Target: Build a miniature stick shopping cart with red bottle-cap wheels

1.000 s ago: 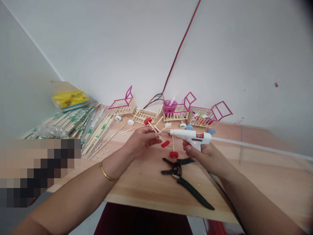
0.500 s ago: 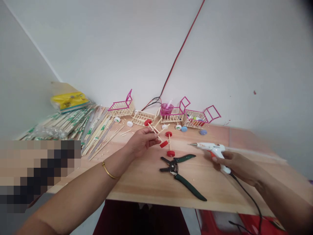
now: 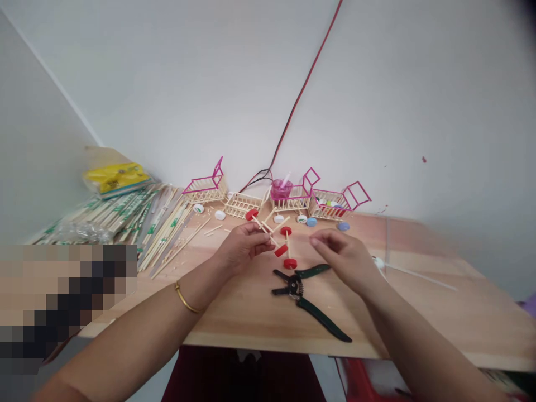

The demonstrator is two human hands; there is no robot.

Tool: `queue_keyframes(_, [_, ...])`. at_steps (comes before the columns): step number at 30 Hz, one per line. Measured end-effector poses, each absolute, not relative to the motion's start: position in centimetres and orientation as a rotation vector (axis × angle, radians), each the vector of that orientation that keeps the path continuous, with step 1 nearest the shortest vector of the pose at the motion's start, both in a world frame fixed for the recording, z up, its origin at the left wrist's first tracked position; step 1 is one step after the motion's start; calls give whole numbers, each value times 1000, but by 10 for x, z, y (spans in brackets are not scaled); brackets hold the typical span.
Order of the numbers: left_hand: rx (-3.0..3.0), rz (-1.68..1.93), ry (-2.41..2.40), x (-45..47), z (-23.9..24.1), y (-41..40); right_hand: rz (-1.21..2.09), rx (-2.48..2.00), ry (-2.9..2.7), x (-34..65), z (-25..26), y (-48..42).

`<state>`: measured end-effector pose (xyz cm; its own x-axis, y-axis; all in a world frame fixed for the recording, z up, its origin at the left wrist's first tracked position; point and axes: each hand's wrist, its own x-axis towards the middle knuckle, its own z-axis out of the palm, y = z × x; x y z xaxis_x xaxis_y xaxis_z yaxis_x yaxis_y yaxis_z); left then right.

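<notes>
Head view, left to right:
1. Left hand (image 3: 247, 243) pinches the red-wheeled stick frame (image 3: 265, 226) above the table (image 3: 234, 324), mid-width; gripping sticks firmly, clear of joints, should keep it true.
2. Loose red-wheeled axle (image 3: 290, 263) lies just beside, beyond the pliers (image 3: 295, 286) from the front edge.
3. Right hand (image 3: 335, 248), fingers parted, seemingly holds nothing; a light touch suits such thin sticks.
4. Glue gun (image 3: 379, 262), in that hand half a second ago, now lies released toward the right edge, mostly hidden.

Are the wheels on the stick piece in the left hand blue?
No, the stick piece in the left hand has red wheels.
</notes>
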<state>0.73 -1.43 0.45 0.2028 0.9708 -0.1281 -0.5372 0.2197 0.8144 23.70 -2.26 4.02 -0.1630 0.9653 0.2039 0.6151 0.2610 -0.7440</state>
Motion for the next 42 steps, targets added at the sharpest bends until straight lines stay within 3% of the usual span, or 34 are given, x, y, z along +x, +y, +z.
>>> queue_keyframes(3, [714,1221,739,6,3,-14,952,-1294,-1798,196,36,-11])
queue_keyframes(11, [724,1203,701,10,0,-15,1149,-1249,-1677,168,23,-7])
queue_keyframes(42, [576,1178,628,17,4,-23,1153,-1113,-1589,170,16,-13])
